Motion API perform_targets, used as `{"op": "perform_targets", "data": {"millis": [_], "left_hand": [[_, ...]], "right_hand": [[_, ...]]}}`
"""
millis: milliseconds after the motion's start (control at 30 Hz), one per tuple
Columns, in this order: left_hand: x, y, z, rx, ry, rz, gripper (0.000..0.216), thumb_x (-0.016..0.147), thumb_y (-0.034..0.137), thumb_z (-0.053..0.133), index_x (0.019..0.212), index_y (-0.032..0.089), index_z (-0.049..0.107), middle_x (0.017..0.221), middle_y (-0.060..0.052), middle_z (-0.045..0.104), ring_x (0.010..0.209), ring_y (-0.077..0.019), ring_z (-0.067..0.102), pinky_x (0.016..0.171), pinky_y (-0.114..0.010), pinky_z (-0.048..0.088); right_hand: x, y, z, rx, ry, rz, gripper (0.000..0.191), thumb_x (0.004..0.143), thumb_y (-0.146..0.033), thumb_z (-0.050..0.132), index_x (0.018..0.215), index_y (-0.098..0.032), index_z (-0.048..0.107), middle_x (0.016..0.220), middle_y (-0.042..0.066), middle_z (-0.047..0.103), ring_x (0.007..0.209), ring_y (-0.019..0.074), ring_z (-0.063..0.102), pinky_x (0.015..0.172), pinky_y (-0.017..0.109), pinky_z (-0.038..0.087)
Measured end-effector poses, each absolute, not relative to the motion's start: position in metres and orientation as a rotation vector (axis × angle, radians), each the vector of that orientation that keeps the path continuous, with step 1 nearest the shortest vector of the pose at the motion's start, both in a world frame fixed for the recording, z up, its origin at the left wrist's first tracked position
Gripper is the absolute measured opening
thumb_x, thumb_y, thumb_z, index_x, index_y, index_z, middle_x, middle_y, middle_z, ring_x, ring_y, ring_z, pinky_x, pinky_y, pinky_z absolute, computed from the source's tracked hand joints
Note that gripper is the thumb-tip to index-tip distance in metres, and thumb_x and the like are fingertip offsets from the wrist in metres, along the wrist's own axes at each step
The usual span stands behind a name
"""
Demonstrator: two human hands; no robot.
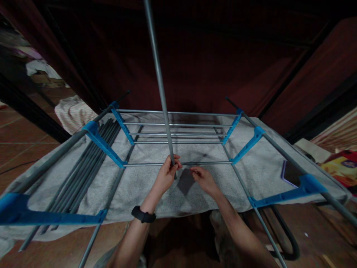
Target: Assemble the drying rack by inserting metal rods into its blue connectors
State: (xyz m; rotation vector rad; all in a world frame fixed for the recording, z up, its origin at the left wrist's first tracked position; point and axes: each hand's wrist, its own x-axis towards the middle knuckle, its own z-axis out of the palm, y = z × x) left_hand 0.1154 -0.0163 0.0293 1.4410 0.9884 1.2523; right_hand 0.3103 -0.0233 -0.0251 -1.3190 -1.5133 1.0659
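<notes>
My left hand (166,173), with a black band on its wrist, is closed around the lower end of a long grey metal rod (159,76). The rod stands nearly upright, leaning a little, and its upper end runs out of view. A short way to the right, my right hand (205,179) has its fingers pressed together; whether anything small is between them is hidden. Both hands are inside a rack frame of grey tubes and blue plastic brackets (107,146), one of them a right-hand bracket (247,145). Thin crossbars (178,142) span its far part.
A grey towel-like cloth (145,190) covers the surface under the frame. Several loose grey tubes (86,167) lie at the left. A phone-like dark object (290,174) and a red-yellow packet (341,167) are at the right. A dark red panel (195,74) stands behind.
</notes>
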Motion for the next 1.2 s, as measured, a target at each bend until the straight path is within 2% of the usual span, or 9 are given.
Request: {"op": "perform_targets", "data": {"millis": [200, 400, 533, 800, 967, 1200], "left_hand": [[0.099, -0.012, 0.034, 1.532, 1.089, 1.244, 0.011, 0.079, 0.02, 0.051, 0.088, 0.02, 0.057, 0.079, 0.0, 0.06, 0.081, -0.0157, 0.057, 0.082, -0.03, 0.044], [0.08, -0.009, 0.043, 1.602, 1.278, 1.172, 0.01, 0.072, 0.02, 0.049, 0.074, 0.02, 0.058, 0.072, 0.001, 0.06, 0.077, -0.0167, 0.057, 0.078, -0.028, 0.044], [0.065, -0.005, 0.038, 1.655, 1.387, 1.11, 0.011, 0.067, 0.02, 0.047, 0.067, 0.021, 0.057, 0.066, 0.002, 0.06, 0.072, -0.0169, 0.055, 0.075, -0.028, 0.044], [0.032, 0.003, 0.019, 1.771, 1.545, 1.038, 0.015, 0.063, 0.019, 0.043, 0.065, 0.021, 0.058, 0.063, 0.002, 0.06, 0.069, -0.0163, 0.056, 0.074, -0.028, 0.044], [0.018, 0.005, 0.013, 1.798, 1.669, 0.998, 0.022, 0.059, 0.013, 0.041, 0.067, 0.02, 0.06, 0.064, 0.002, 0.061, 0.069, -0.0167, 0.058, 0.074, -0.028, 0.043], [0.018, 0.001, 0.027, 1.894, 1.946, 0.704, 0.027, 0.062, 0.005, 0.041, 0.068, 0.021, 0.063, 0.068, 0.0, 0.067, 0.072, -0.0196, 0.062, 0.07, -0.027, 0.039]], "right_hand": [[0.323, -0.017, -0.022, -1.291, -1.192, 1.101, 0.029, 0.064, -0.026, 0.053, 0.087, -0.024, 0.071, 0.093, 0.005, 0.07, 0.079, 0.0183, 0.061, 0.065, 0.033, 0.056], [0.334, -0.012, -0.016, -1.195, -1.009, 1.089, 0.034, 0.055, -0.025, 0.051, 0.083, -0.024, 0.069, 0.097, 0.005, 0.068, 0.078, 0.0175, 0.057, 0.061, 0.034, 0.058], [0.34, -0.009, -0.012, -1.127, -0.903, 1.032, 0.024, 0.054, -0.025, 0.055, 0.077, -0.024, 0.065, 0.093, 0.003, 0.067, 0.077, 0.0169, 0.057, 0.063, 0.036, 0.059], [0.348, -0.005, -0.004, -1.108, -0.915, 0.96, 0.018, 0.06, -0.027, 0.058, 0.076, -0.024, 0.065, 0.085, 0.002, 0.068, 0.078, 0.017, 0.062, 0.08, 0.039, 0.056], [0.354, -0.005, 0.002, -1.169, -0.945, 0.909, 0.018, 0.061, -0.026, 0.058, 0.076, -0.023, 0.067, 0.084, 0.003, 0.069, 0.076, 0.0161, 0.061, 0.077, 0.036, 0.053], [0.367, -0.007, 0.009, -1.118, -0.75, 1.056, 0.029, 0.062, -0.028, 0.068, 0.091, -0.022, 0.067, 0.087, 0.004, 0.071, 0.076, 0.0165, 0.063, 0.074, 0.034, 0.053]]}}
